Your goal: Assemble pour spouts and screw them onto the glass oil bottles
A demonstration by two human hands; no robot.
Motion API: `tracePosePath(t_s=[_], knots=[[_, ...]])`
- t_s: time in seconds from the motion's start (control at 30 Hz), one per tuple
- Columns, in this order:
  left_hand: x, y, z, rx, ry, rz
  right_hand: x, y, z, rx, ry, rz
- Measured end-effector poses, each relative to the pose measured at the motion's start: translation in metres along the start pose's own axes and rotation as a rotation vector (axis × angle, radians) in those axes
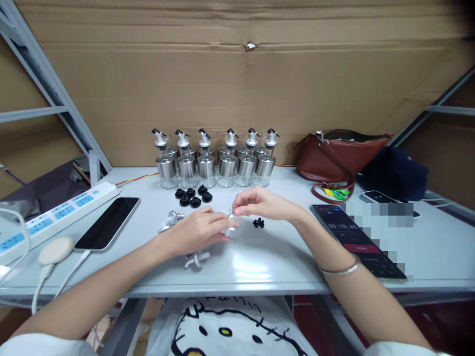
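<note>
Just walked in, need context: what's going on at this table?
A person's left hand holds a small whitish piece, with the right hand at its top. Other whitish pieces lie near the left hand; round black pieces and tiny black parts sit loose on the table. Behind stand bottles, the front row fitted with spouts.

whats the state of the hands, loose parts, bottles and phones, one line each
Left hand: closed on a pale spout part
Right hand: fingertips at that part
Other pale parts: loose, partly hidden
Front bottles: upright, spouts fitted
Back bottles: mostly hidden
Black stoppers: six, loose, clustered
Small black pieces: loose, bunched
Left-side phone: screen dark
Timer phone: screen lit
</note>
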State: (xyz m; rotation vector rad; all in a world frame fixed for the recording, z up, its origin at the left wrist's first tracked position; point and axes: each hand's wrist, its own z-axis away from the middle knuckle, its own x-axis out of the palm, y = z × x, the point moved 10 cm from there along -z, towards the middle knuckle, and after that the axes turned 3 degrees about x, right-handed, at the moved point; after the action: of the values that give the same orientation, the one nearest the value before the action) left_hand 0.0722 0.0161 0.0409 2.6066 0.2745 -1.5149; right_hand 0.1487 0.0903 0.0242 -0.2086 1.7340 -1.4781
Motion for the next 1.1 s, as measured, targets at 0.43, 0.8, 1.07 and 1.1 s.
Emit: tracePosePath(t_s=[0.43,0.8,1.07,1.1], knots=[[-0.013,0.014,-0.003,0.112,0.086,-0.166,-0.027,0.058,0.006,0.298,-0.019,0.407],[-0.009,0.014,-0.002,0.121,0.078,-0.179,-0.033,0.05,-0.008,0.191,0.177,0.617],[-0.01,0.013,-0.002,0.113,0.075,-0.188,-0.043,0.034,-0.004,0.089,0.256,0.594],[-0.009,0.012,-0.002,0.114,0.073,-0.191,-0.045,0.033,-0.003,0.089,0.256,0.583]])
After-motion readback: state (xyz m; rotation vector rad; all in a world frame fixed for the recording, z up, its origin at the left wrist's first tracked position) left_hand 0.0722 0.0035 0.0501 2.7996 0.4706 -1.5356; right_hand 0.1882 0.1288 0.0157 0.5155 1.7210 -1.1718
